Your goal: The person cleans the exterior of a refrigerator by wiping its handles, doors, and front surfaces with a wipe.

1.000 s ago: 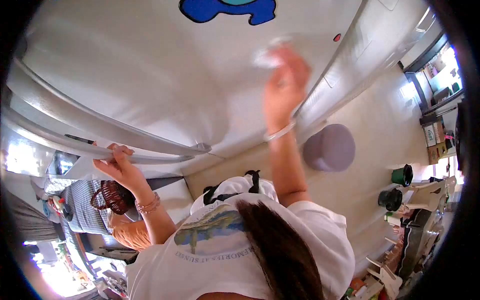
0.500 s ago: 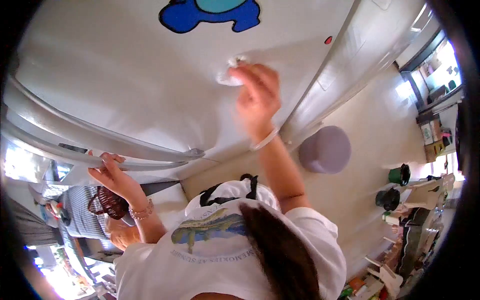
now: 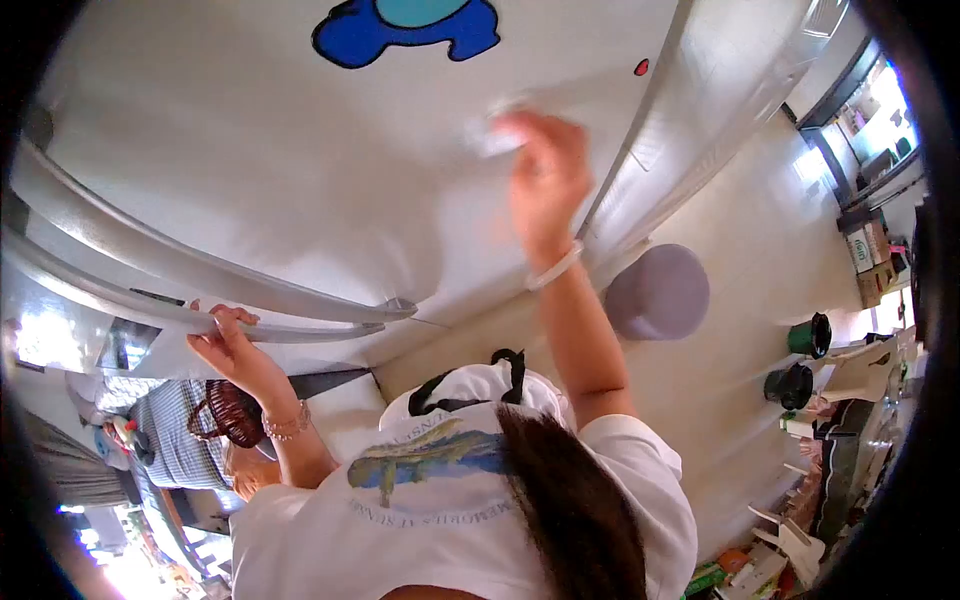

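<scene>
A white, crumpled tissue or cloth (image 3: 500,128), blurred by motion, is pinched in the fingers of my right hand (image 3: 550,180). It lies against the smooth white refrigerator door (image 3: 300,170), below a blue cartoon decal (image 3: 405,42). To the left, my left hand (image 3: 236,350) is at the lower of two long curved door handles (image 3: 290,333), its fingers hooked around the bar near the end. The upper handle (image 3: 220,262) runs alongside, untouched.
A round greyish-purple stool or bin (image 3: 658,292) stands on the tiled floor at right. Dark pots (image 3: 790,384) and a pale chair (image 3: 862,378) are farther right. A brown woven basket (image 3: 232,415) is behind my left forearm.
My right hand has moved right and slightly up across the door with the white tissue or cloth. My left hand has stayed on the handle. The view has shifted slightly.
</scene>
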The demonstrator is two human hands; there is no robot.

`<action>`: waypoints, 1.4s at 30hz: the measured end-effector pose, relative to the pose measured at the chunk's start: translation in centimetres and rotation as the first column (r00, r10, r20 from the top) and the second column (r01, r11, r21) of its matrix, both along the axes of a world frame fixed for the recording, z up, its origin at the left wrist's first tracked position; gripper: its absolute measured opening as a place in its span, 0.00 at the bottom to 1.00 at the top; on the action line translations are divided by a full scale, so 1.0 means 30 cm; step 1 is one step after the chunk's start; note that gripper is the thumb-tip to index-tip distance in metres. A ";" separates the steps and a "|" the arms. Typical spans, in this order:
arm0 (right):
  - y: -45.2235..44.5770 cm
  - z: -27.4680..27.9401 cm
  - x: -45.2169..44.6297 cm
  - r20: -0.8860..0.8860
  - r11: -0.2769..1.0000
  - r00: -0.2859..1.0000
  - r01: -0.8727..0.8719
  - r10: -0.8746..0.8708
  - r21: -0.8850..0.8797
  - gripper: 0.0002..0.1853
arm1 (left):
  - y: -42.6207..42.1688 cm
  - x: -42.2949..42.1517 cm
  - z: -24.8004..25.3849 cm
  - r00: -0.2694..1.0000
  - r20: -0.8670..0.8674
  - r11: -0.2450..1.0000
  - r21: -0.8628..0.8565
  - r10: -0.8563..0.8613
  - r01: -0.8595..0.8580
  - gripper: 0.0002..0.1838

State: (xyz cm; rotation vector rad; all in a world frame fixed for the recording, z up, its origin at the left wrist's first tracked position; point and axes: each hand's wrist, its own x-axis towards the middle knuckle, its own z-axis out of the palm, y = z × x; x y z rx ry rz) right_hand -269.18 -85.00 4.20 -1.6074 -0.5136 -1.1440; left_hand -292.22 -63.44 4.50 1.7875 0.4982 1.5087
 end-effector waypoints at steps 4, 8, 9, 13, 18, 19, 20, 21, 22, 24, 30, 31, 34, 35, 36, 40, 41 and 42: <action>0.065 -0.026 -0.048 0.036 0.999 0.998 -0.049 0.049 -0.004 0.19 | -0.010 -0.007 0.002 1.000 -0.017 1.000 -0.019 0.017 -0.018 0.15; 0.019 0.009 0.006 0.042 0.999 0.998 -0.045 0.044 0.027 0.18 | 0.001 -0.020 0.003 0.998 -0.062 0.999 -0.042 -0.004 0.001 0.15; 0.005 0.039 0.015 0.003 0.998 1.000 -0.001 0.000 0.059 0.17 | -0.002 -0.021 0.004 0.998 -0.061 0.999 -0.035 -0.015 0.013 0.15; 0.032 -0.031 -0.019 0.044 0.997 0.996 -0.077 0.077 -0.013 0.20 | -0.010 -0.007 0.002 0.999 -0.040 0.999 -0.040 0.004 -0.006 0.15; 0.000 0.003 0.007 0.010 0.992 0.994 -0.112 0.112 0.050 0.18 | 0.003 -0.020 -0.006 0.999 -0.024 0.999 -0.044 -0.023 0.022 0.16; 0.008 0.031 0.009 0.008 0.989 0.991 -0.132 0.132 0.065 0.18 | -0.010 -0.010 0.001 0.999 -0.017 0.999 -0.036 -0.027 0.026 0.16; 0.020 0.056 0.011 0.013 0.985 0.989 -0.150 0.149 0.081 0.18 | -0.016 -0.001 0.008 0.999 -0.004 0.999 -0.027 -0.034 0.033 0.16; 0.024 0.070 0.016 0.022 0.982 0.986 -0.165 0.164 0.095 0.19 | -0.015 -0.004 0.012 0.999 -0.022 0.999 -0.039 -0.025 0.024 0.16; 0.023 0.025 0.002 0.020 0.985 0.985 -0.170 0.169 0.027 0.19 | -0.015 -0.007 0.006 0.999 -0.029 0.998 -0.055 -0.015 0.013 0.16; 0.033 -0.126 -0.024 -0.059 0.971 0.970 -0.232 0.235 0.055 0.18 | -0.004 -0.009 0.002 0.999 -0.032 0.996 -0.086 -0.006 0.003 0.16; -0.073 -0.020 0.100 -0.089 0.978 0.994 -0.049 0.068 0.201 0.17 | -0.002 -0.019 0.002 0.997 -0.075 0.997 -0.076 -0.009 0.003 0.15; -0.091 0.020 0.143 -0.082 0.972 0.996 -0.004 0.024 0.237 0.18 | 0.003 -0.023 -0.004 0.998 -0.054 0.997 -0.075 -0.013 0.009 0.15; -0.064 -0.056 0.088 -0.147 0.987 0.988 -0.012 0.035 0.158 0.18 | 0.014 -0.006 -0.017 1.000 0.002 0.997 -0.074 -0.014 0.014 0.15; -0.050 -0.128 0.046 -0.187 0.994 0.980 -0.043 0.061 0.100 0.18 | 0.010 -0.004 -0.015 1.000 0.009 0.997 -0.076 -0.008 0.009 0.15; -0.049 -0.189 0.033 -0.256 0.984 0.955 -0.121 0.152 0.132 0.18 | 0.006 -0.007 -0.014 1.000 0.010 0.997 -0.078 -0.002 0.003 0.15; -0.104 -0.011 0.144 -0.140 0.954 0.987 -0.028 0.073 0.298 0.17 | -0.003 -0.017 -0.003 1.000 -0.011 0.996 -0.090 0.009 -0.010 0.15; -0.112 0.010 0.157 -0.114 0.959 0.992 -0.015 0.049 0.282 0.17 | 0.005 -0.026 -0.010 0.999 -0.029 0.994 -0.107 0.022 -0.025 0.16; -0.114 0.029 0.170 -0.086 0.963 0.996 -0.002 0.026 0.269 0.17 | 0.012 -0.025 -0.013 0.998 -0.046 0.992 -0.123 0.036 -0.041 0.16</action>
